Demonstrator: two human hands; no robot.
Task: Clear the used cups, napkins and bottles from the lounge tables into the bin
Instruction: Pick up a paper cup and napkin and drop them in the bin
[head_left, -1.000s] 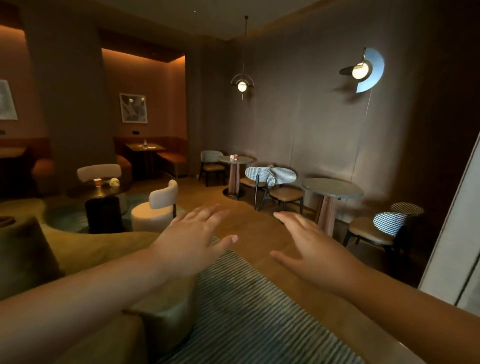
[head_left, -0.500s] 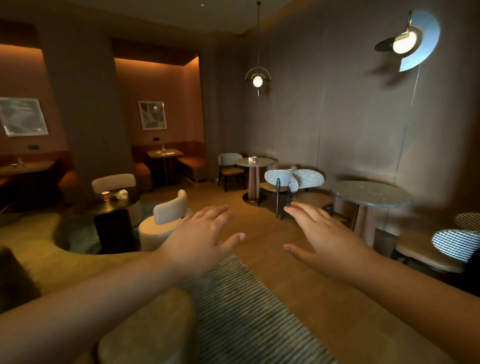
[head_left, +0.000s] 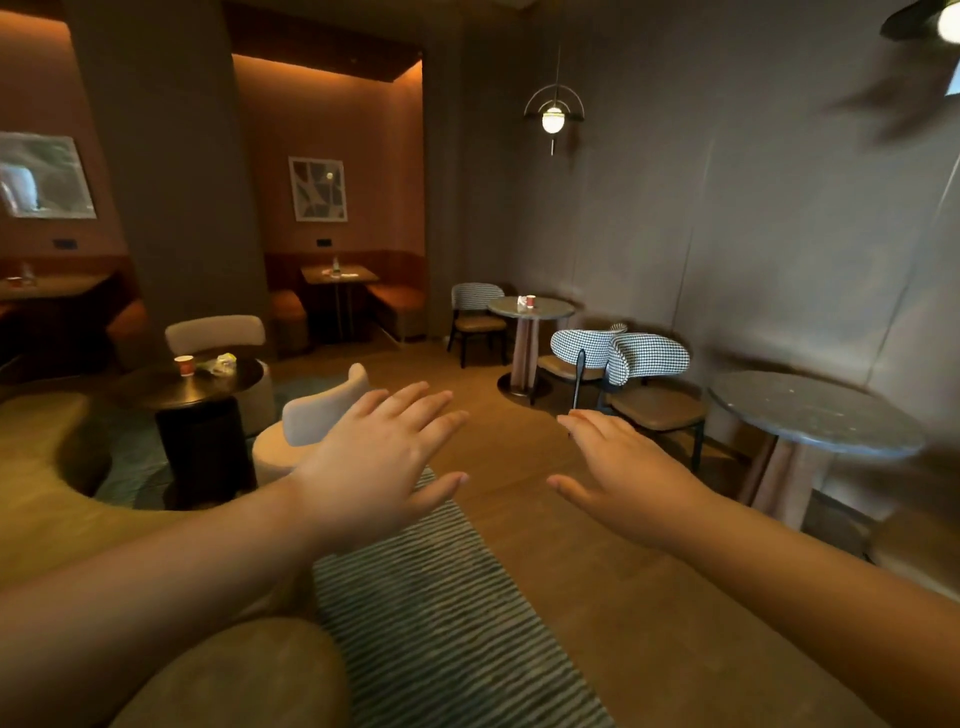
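Orange cup (head_left: 184, 365) upright; crumpled napkin (head_left: 224, 362) near.

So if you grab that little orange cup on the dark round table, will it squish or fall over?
The orange cup looks like a small paper one, so probably light and easy to squash. It stands upright on the dark round table, taller than wide, so a nudge might tip it.
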